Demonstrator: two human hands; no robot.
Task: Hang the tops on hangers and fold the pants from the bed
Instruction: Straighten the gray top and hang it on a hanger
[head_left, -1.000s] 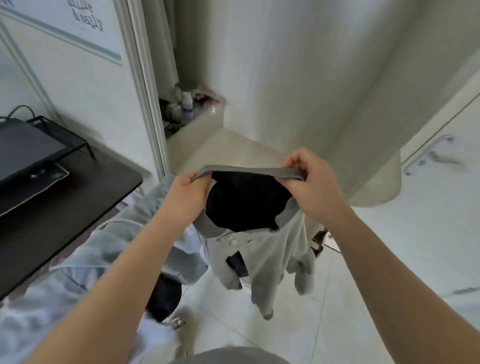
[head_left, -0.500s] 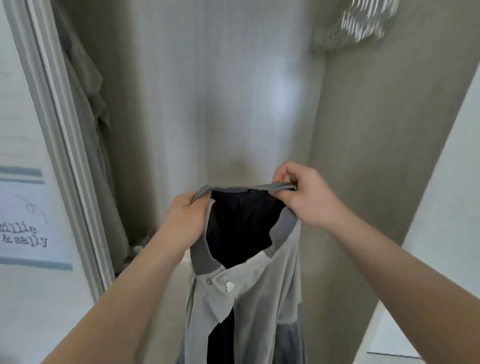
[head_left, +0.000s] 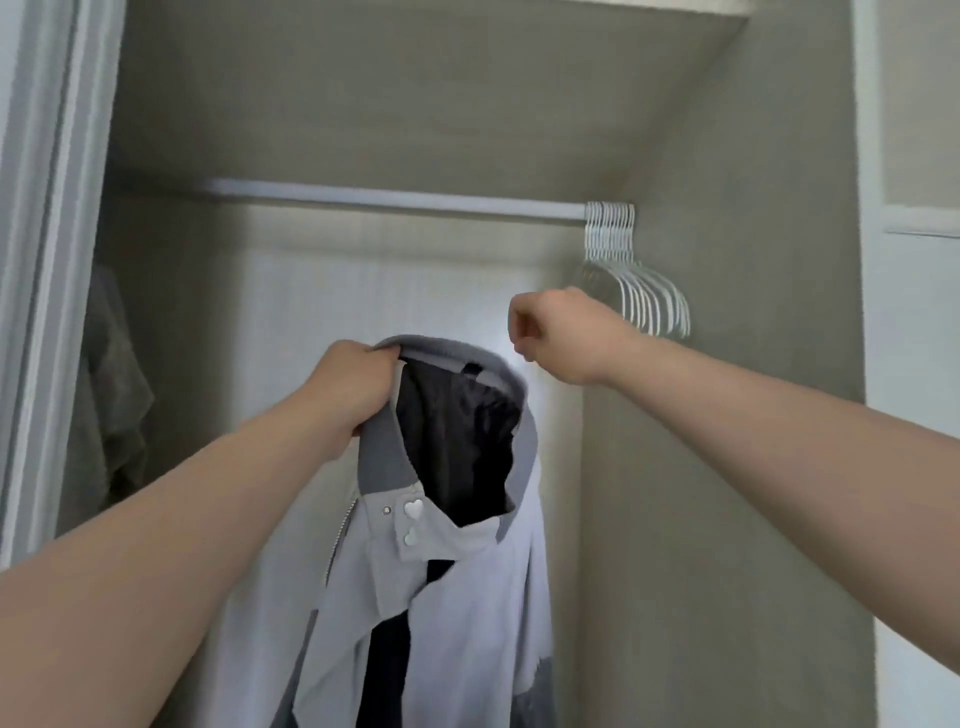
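A light grey jacket (head_left: 452, 587) with a darker ribbed collar, black lining and heart-shaped snaps hangs in front of me inside the closet. My left hand (head_left: 353, 387) grips the left side of its collar and holds it up. My right hand (head_left: 558, 335) is off the jacket, raised to the upper right with fingers curled and nothing in them. It is just left of a bunch of several white hangers (head_left: 636, 280) that hang at the right end of the white closet rod (head_left: 395, 200).
The closet is a beige niche with side walls close on both sides. A greyish garment (head_left: 111, 384) hangs at the far left behind the white door frame (head_left: 36, 270). A white panel (head_left: 914, 364) stands at the right.
My view rose from the floor to the rod. My right hand let go of the collar and moved up and right toward the hangers. The left hand keeps holding the jacket.
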